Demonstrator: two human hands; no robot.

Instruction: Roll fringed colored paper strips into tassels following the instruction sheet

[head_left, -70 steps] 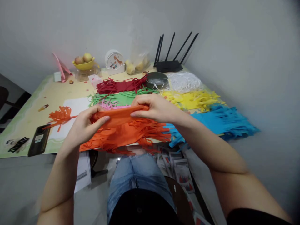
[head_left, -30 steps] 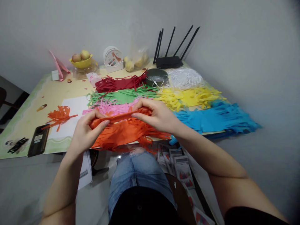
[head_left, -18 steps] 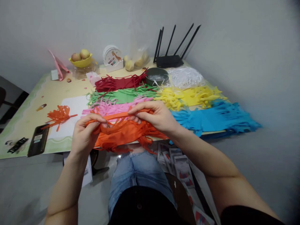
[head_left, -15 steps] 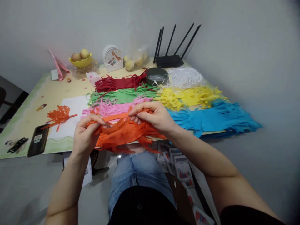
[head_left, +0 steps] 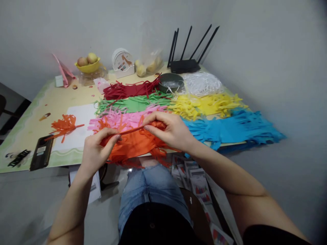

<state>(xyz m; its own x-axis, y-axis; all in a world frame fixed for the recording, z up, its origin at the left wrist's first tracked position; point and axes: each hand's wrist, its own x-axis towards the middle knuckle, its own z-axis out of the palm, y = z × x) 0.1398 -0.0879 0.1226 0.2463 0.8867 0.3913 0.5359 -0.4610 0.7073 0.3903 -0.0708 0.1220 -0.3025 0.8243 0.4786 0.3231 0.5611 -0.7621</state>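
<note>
While both hands work at the near edge of the table (head_left: 30, 119), the left hand (head_left: 95, 151) pinches one end of a narrow orange strip (head_left: 129, 130) between thumb and fingers, and the right hand (head_left: 170, 131) grips the other end, fingers curled over it, so the strip runs taut and nearly level between them. Directly beneath lies the orange fringed paper (head_left: 133, 146), which overhangs the table's front edge, its cut ends drooping toward the person's jeans (head_left: 150, 190). Just behind it sit the pink fringed paper (head_left: 120, 119), then the green fringed paper (head_left: 135, 103) and the red fringed paper (head_left: 130, 90), stacked in rows toward the wall. On the right, the blue fringed paper (head_left: 235, 127) spills past the table's right edge, with the yellow fringed paper (head_left: 206, 103) behind it and a white heap of strips (head_left: 201, 81) beside a dark round bowl (head_left: 170, 82). Left of the hands, the surface is more open: a white sheet (head_left: 79, 119), a small orange bundle (head_left: 63, 124) on it, and a black phone (head_left: 42, 153) close to the front edge. A black router (head_left: 185, 64), a bag of fruit (head_left: 149, 66) and a yellow bowl (head_left: 88, 67) line the far edge by the wall.
</note>
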